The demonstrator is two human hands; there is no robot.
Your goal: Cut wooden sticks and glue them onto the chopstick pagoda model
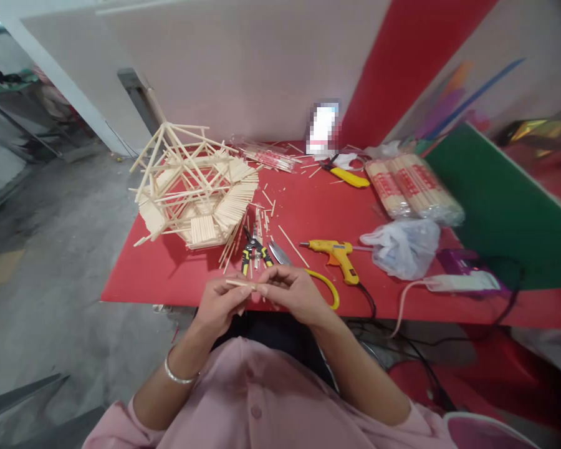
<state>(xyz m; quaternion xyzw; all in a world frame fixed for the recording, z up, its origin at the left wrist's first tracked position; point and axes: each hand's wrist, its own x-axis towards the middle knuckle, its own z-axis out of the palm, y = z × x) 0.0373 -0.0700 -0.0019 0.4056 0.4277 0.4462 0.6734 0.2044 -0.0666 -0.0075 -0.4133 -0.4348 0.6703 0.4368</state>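
Between my two hands is a short pale wooden stick [238, 284], held level at the table's front edge. My left hand [222, 302] pinches it with thumb and fingers. My right hand [292, 290] is closed at the stick's right end, thumb against it. Just beyond my fingers lie yellow-and-black pliers [255, 252] and the blades of scissors [279, 253], whose yellow handle [331, 290] shows beside my right hand. A framework of glued wooden sticks [196, 187] stands at the table's left.
On the red table [299, 209] are a yellow glue gun [334, 254], loose stick offcuts [266, 215], packs of sticks [411, 184] and a plastic bag [404, 246]. Yellow-handled cutters [348, 176] and a blurred phone [323, 128] are at the back. A power strip [462, 282] with cables lies right.
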